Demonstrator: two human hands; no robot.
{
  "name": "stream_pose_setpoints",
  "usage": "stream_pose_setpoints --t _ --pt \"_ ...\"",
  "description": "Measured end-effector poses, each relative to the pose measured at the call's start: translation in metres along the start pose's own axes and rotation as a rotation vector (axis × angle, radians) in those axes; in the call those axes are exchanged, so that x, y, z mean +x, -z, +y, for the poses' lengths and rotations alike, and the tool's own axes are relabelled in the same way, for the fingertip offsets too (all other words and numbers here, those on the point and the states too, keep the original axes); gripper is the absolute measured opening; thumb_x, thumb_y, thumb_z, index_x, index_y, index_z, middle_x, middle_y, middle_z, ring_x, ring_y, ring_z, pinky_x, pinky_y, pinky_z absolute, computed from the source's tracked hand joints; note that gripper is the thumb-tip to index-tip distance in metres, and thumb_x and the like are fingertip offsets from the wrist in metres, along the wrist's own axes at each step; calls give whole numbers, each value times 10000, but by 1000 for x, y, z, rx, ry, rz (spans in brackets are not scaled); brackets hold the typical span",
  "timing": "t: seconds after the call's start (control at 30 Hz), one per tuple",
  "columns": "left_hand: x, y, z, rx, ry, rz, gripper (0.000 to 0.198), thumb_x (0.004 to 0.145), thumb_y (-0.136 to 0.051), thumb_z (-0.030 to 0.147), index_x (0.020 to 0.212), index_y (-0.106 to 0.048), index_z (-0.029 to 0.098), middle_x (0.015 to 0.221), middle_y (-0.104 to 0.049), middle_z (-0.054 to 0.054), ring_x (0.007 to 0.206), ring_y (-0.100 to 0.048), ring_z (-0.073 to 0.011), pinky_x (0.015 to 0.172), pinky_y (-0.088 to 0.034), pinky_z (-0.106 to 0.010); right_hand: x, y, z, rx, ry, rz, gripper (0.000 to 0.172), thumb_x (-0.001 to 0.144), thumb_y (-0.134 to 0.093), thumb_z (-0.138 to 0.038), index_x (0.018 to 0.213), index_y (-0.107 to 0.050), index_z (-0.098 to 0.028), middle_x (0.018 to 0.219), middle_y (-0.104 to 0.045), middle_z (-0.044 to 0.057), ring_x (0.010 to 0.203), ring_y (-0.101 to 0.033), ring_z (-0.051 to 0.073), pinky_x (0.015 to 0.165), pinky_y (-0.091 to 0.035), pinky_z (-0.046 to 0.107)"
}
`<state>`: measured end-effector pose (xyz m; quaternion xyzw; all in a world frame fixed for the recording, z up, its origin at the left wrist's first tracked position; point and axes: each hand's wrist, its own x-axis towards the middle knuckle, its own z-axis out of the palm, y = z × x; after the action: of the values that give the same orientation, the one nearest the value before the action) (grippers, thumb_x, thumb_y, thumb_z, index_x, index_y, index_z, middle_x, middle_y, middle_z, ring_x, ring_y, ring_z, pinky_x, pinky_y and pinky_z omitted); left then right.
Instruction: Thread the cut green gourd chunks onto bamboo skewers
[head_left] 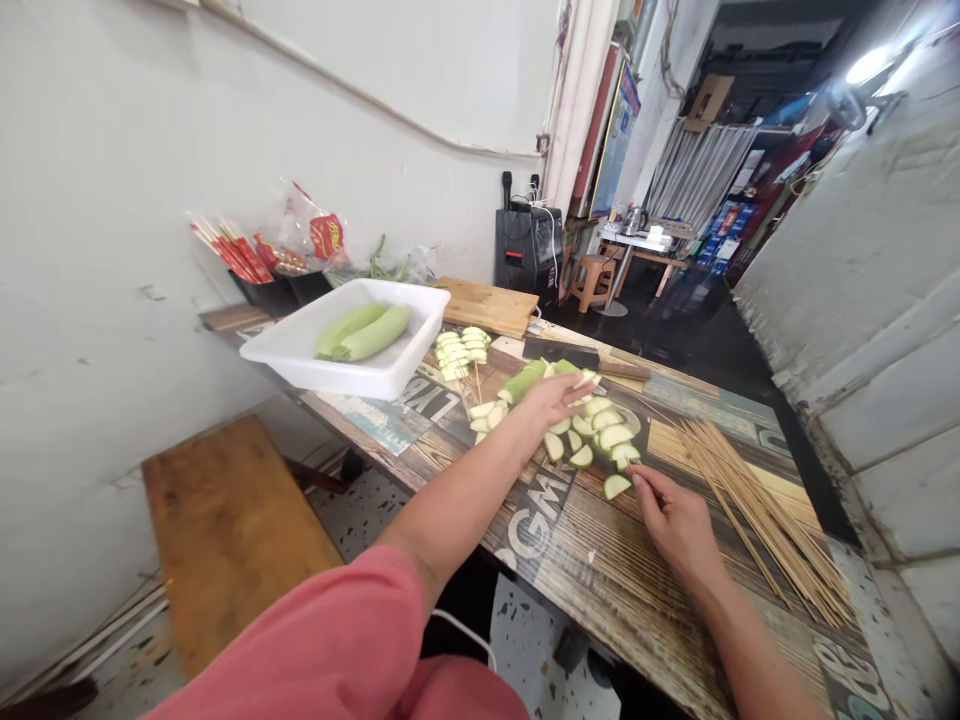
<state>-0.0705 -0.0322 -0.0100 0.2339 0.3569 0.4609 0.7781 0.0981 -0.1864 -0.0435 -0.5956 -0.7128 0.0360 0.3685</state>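
My right hand (675, 515) pinches the near end of a skewer strung with half-round zucchini slices (615, 435), held low over the wood-patterned table. Across the far end of that row reaches my left hand (553, 400), its fingers stretched out and slightly apart by the slices; whether they touch is hard to make out. Loose cut slices (581, 457) lie beneath and beside the skewer, and one half slice (616, 487) rests near my right fingertips. Just past my left wrist sit green zucchini pieces (523, 382), partly covered by the hand.
Bare bamboo skewers (772, 520) lie at the right. Finished zucchini skewers (461, 350) are left of a cleaver (562, 352). A white tub (292, 365) holds whole zucchini (375, 332). A cutting board (487, 305) is behind; a wooden bench (232, 540) stands at left.
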Motion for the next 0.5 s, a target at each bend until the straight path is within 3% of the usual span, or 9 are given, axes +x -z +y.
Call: stream_pose_setpoints --t 0.5 --pt "4 1 -5 71 -36 -38 22 788 -564 99 776 -554 114 815 -649 -82 795 -639 -163 659 -493 -270 -1 -2 0 -14 -31 -15 294 840 -430 -323 941 -664 -178 874 -710 65 717 -666 182 640 -502 273"
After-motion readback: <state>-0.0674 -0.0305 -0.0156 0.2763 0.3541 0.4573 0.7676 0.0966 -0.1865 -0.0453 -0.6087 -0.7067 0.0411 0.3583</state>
